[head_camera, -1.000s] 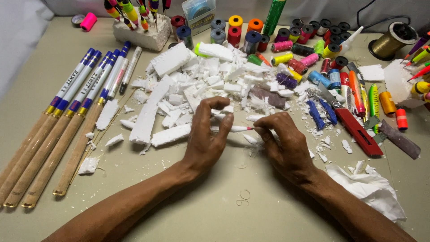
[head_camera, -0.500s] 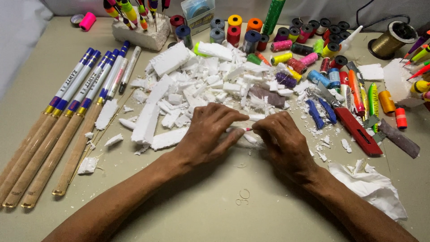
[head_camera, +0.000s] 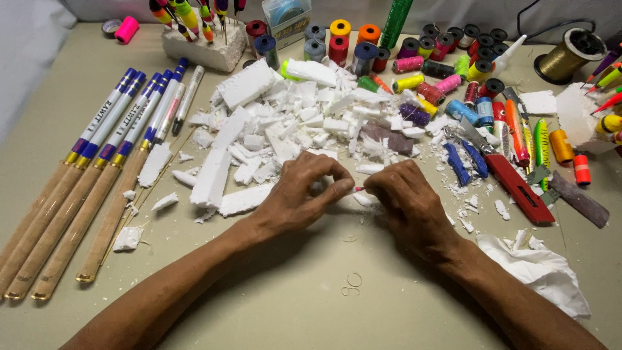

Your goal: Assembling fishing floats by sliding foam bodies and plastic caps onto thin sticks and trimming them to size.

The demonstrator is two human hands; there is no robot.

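Observation:
My left hand [head_camera: 299, 194] and my right hand [head_camera: 405, 201] meet at the middle of the beige table [head_camera: 311, 304]. Their fingertips pinch a small white foam piece with a thin red-pink tip [head_camera: 357, 189] between them. Most of that piece is hidden under my fingers. Just beyond my hands lies a heap of broken white foam chunks [head_camera: 291, 123]. A long foam strip [head_camera: 210, 176] lies to the left of my left hand.
Several cork-handled rods [head_camera: 84, 175] lie at the left. Coloured thread spools [head_camera: 414, 58] stand at the back. A red utility knife [head_camera: 515, 185], blue clips [head_camera: 463, 162] and painted floats [head_camera: 528, 139] lie at the right. A crumpled white tissue [head_camera: 538, 269] sits near my right forearm.
My hands have closed in on each other and my fingertips now pinch the small piece together; a second ago my fingers were spread over a longer white stick.

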